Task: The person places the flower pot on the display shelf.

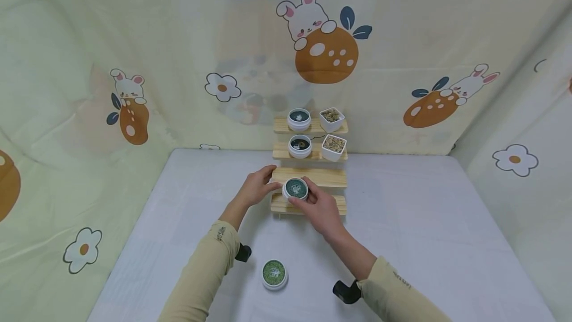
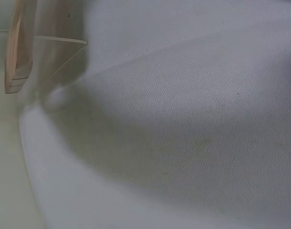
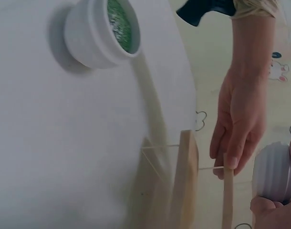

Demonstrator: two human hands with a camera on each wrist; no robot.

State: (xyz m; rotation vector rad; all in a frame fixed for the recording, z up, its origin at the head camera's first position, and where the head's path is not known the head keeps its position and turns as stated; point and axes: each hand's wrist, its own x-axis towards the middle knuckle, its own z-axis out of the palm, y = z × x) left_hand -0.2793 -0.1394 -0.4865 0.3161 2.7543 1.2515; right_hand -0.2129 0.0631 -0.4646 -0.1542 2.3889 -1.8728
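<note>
My right hand (image 1: pixel 321 208) pinches a small round white pot (image 1: pixel 296 189) with a dark green, white-flecked top, above the lower steps of a wooden tiered stand (image 1: pixel 328 178). In the right wrist view, the same hand's fingers (image 3: pixel 274 212) press the pot's side. My left hand (image 1: pixel 254 188) grips the left end of the third step from the top; its thumb lies on the board with the fingers beneath, plain in the right wrist view. The left wrist view catches just a board end (image 2: pixel 19 57) and tablecloth. Another round pot (image 1: pixel 274 274), bright green on top, stands near me.
The top step bears a dark round pot (image 1: pixel 299 119) and a square white cup (image 1: pixel 331 119) of dried bits. Below them are a similar round pot (image 1: pixel 300 146) and square cup (image 1: pixel 333 147). A printed curtain (image 1: pixel 250 29) hangs behind the white table (image 1: pixel 402 222).
</note>
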